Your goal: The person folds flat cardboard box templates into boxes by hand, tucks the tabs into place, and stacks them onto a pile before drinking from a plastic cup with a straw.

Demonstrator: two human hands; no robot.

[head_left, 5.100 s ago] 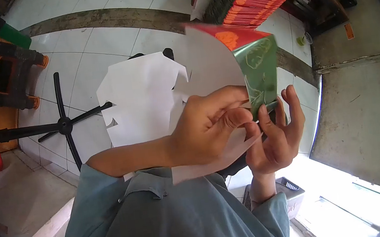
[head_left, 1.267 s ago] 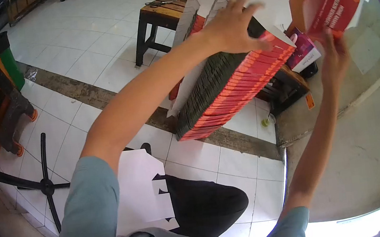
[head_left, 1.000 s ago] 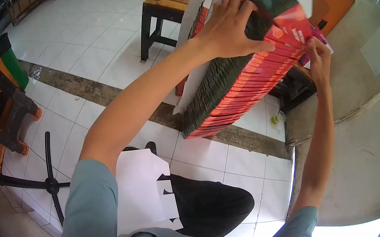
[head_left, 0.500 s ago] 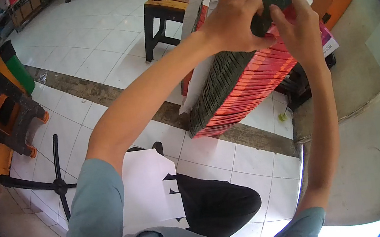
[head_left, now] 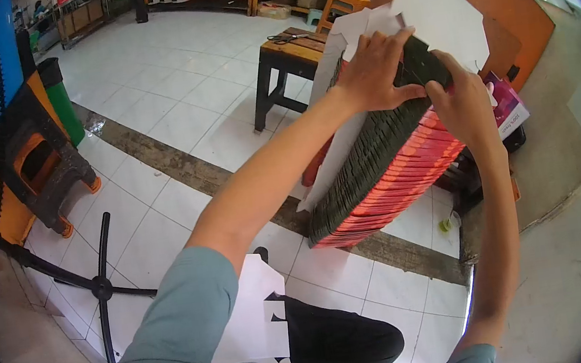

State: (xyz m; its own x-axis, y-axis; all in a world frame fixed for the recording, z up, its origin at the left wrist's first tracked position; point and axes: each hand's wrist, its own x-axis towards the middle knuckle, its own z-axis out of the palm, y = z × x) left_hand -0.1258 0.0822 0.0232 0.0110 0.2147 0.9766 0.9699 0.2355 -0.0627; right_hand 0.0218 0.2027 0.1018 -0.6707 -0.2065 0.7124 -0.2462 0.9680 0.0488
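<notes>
A tall, leaning stack of nested cardboard boxes (head_left: pixel 391 168), printed dark green and red, rises in front of me. At its upper end, my left hand (head_left: pixel 380 73) is closed on the left edge of the top cardboard box (head_left: pixel 423 62), thumb toward the right. My right hand (head_left: pixel 467 101) pinches the right corner of that same box, its thumb near the left thumb. White die-cut card (head_left: pixel 442 23) stands behind my hands, and more lies along the stack's left side. Another white card sheet (head_left: pixel 253 318) rests on my lap.
A wooden stool (head_left: pixel 288 53) with scissors (head_left: pixel 290 37) on it stands behind the stack. To the left are a black plastic stool (head_left: pixel 47 173), a green bin (head_left: pixel 62 101) and a black stand base (head_left: pixel 101 287). A wall (head_left: pixel 567 218) runs along the right, near a pink box (head_left: pixel 508 109).
The view has tilted up, so the stack and room sit lower in it. Both hands remain at the stack's top; the red face seen between them is now covered by dark green.
</notes>
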